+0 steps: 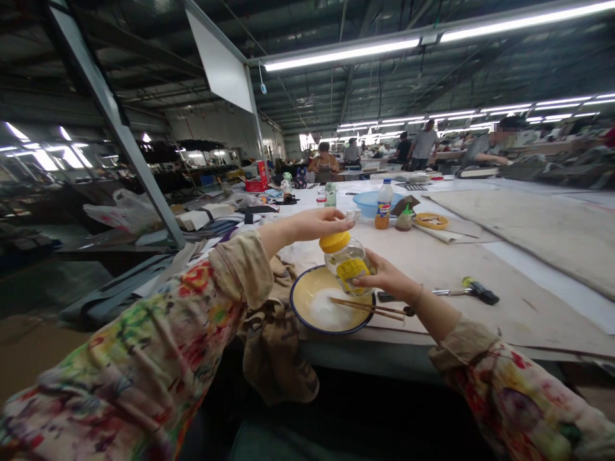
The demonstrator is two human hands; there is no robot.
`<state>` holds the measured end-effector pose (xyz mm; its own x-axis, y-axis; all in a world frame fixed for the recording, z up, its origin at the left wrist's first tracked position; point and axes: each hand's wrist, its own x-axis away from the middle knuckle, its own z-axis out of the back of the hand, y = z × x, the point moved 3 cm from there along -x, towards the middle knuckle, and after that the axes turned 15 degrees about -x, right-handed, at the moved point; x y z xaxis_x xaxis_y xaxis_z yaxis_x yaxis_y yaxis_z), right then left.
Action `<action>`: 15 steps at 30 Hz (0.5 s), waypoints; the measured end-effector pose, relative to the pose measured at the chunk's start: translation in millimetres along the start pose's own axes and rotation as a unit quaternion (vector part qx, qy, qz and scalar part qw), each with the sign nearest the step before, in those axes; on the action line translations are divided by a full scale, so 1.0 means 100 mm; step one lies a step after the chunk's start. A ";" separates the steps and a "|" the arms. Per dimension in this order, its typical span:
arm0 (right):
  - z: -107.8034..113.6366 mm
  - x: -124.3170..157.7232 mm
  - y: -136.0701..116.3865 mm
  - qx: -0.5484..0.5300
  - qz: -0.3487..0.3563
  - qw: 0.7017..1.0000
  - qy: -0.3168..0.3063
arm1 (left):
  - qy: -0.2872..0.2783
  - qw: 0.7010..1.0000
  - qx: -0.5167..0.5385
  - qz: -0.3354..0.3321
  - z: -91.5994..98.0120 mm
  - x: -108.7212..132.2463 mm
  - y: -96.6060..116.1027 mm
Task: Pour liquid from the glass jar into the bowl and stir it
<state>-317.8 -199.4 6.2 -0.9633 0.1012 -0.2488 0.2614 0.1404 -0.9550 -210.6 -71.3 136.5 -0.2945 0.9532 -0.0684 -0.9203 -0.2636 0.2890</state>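
My right hand [384, 276] is closed around the side of a clear jar [350, 250] with a yellow lid [335, 242] and a yellow label. The jar leans to the left above an enamel bowl [302, 291], which is yellowish with a dark blue rim. White material lies in the bowl, and a pair of chopsticks [368, 307] rests across its right rim. My left hand [319, 223] reaches over the lid with its fingers stretched out, holding nothing. Whether its palm touches the lid I cannot tell.
Brown cloth [278, 358] hangs over the table edge left of the bowl. A hammer [473, 291] lies beyond my right wrist. Farther back are an orange drink bottle [383, 205], a blue basin [368, 200] and a yellow dish [432, 216]. Several people work in the background.
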 end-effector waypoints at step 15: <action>0.00 0.03 -0.02 0.020 0.017 1.000 0.002 | -0.070 0.974 -0.215 -0.015 0.05 0.01 0.13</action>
<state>-321.5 -199.0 7.8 -0.9533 0.1094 -0.2814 0.2920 0.0971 -0.9515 -221.6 -73.4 144.7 -0.2551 0.9644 0.0698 -0.9597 -0.2437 -0.1400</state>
